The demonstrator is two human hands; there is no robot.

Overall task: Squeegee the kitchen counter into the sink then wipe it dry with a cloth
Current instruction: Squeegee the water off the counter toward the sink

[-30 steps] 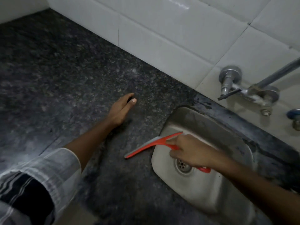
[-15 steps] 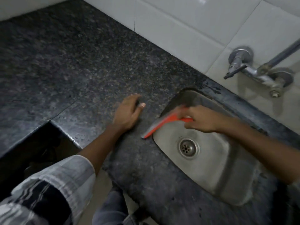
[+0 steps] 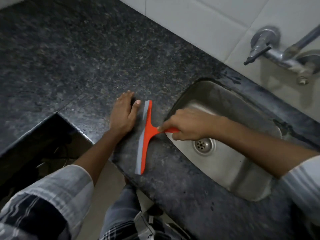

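Note:
A red squeegee (image 3: 145, 135) with a grey rubber blade lies flat on the dark speckled granite counter (image 3: 69, 63), just left of the steel sink (image 3: 230, 153). My right hand (image 3: 187, 125) grips its red handle over the sink's left rim. My left hand (image 3: 123, 115) rests palm down on the counter, fingers apart, its thumb almost touching the blade's far end. The blade runs from beside that thumb down to the counter's front edge. No cloth is in view.
A metal tap (image 3: 270, 49) sticks out of the white tiled wall (image 3: 199, 19) behind the sink. The drain (image 3: 203, 146) sits near the sink's left side. Left of my arm the counter steps back around a dark open recess (image 3: 34, 149).
My right hand has carried the squeegee from over the sink leftward onto the counter, and the blade now lies across the counter beside my left hand. The camera tilted down.

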